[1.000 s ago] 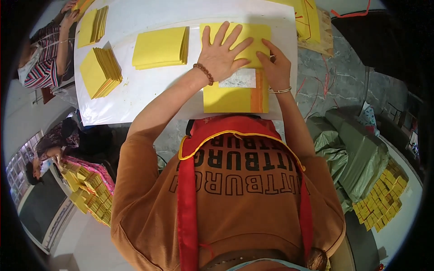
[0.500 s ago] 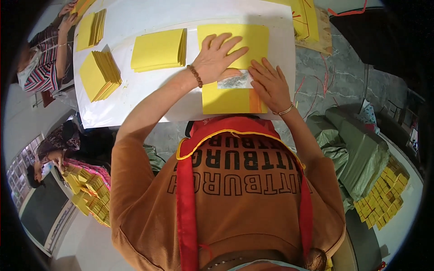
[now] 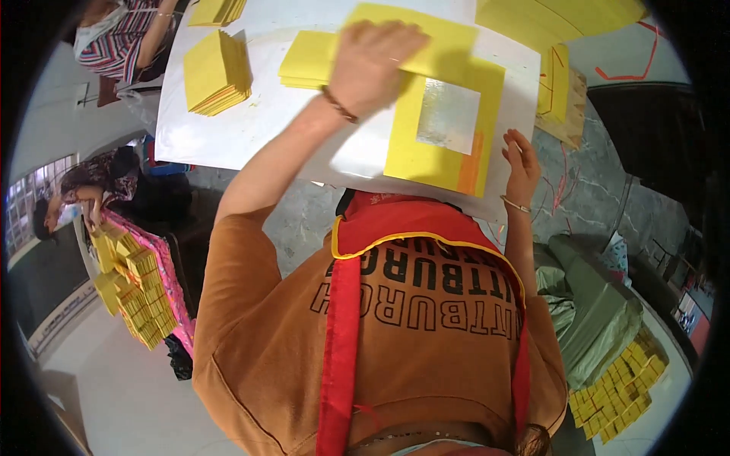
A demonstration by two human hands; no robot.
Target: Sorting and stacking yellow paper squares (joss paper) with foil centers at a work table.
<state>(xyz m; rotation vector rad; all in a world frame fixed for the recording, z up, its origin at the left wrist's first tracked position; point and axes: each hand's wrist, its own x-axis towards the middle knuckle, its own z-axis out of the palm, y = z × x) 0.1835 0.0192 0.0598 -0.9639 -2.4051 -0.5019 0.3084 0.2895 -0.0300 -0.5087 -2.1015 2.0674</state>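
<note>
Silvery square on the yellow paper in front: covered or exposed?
Exposed: the silvery square shows its shiny face on the yellow paper; neither the left hand nor the right hand covers it.

A person [image 3: 118, 42] in a striped top fills the upper left corner. At left, a second person [image 3: 114, 178] in dark patterned clothes leans near yellow bundles [image 3: 141, 292], with pink cloth [image 3: 169, 277] along them. At lower right, green plastic [image 3: 597, 323] adjoins more bundles [image 3: 617, 389]. Red strings [image 3: 561, 185] lie on grey floor [image 3: 598, 163] at right.
</note>
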